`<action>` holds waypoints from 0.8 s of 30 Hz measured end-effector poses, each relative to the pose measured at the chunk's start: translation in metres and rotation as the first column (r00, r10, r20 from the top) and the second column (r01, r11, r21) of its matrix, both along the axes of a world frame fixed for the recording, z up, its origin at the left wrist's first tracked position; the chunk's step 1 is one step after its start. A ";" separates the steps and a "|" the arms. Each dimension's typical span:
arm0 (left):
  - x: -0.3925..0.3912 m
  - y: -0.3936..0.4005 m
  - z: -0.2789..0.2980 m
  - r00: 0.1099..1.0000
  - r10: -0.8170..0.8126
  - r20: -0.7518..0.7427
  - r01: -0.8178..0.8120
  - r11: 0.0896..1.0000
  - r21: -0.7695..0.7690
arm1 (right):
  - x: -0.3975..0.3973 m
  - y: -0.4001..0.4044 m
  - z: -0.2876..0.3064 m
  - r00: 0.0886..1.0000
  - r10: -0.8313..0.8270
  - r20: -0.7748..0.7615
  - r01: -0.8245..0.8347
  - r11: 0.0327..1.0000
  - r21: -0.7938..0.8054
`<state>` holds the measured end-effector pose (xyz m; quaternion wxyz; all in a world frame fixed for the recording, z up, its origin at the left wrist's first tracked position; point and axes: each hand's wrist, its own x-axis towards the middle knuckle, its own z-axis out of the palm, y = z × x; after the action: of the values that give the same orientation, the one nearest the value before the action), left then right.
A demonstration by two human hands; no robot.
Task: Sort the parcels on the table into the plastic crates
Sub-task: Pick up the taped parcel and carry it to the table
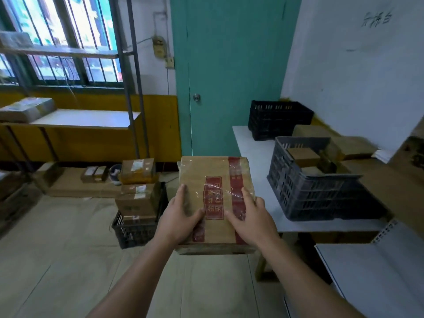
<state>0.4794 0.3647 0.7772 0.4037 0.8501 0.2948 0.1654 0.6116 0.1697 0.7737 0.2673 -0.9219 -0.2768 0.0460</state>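
I carry a brown cardboard parcel [215,177] with red tape and a red label, lifted above the floor at the centre of the view. My left hand [181,216] grips its near left side, thumb lying on top. My right hand [250,214] grips its near right side, fingers spread over the top. A grey plastic crate [321,193] with a few boxes inside stands on the white table [254,154] to the right. A black crate [278,119] stands further back on that table. On the floor at left, another black crate [135,230] is stacked high with parcels.
Flat cardboard [394,187] lies on the table's right side. A second white surface [376,278] sits at the near right. More boxes [94,174] line the floor by the yellow wall. A metal shelf [85,119] stands at left, a teal door [231,74] ahead.
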 end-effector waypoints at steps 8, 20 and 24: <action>0.114 0.120 0.005 0.999 -0.043 -0.004 0.043 0.999 -0.001 | 0.106 0.114 0.001 0.998 -0.066 0.023 0.067 0.998 -0.013; 0.298 0.220 0.000 0.972 -0.235 -0.033 0.234 0.972 -0.032 | 0.252 0.196 -0.015 0.974 -0.224 -0.017 0.225 0.974 0.025; 0.368 0.247 -0.009 0.954 -0.299 -0.030 0.298 0.954 -0.035 | 0.311 0.222 -0.031 0.959 -0.278 -0.043 0.281 0.958 0.064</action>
<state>0.8471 0.6121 0.7687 0.4316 0.8815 0.1725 0.0832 0.9228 0.3916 0.7423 0.3075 -0.9410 -0.1406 0.0137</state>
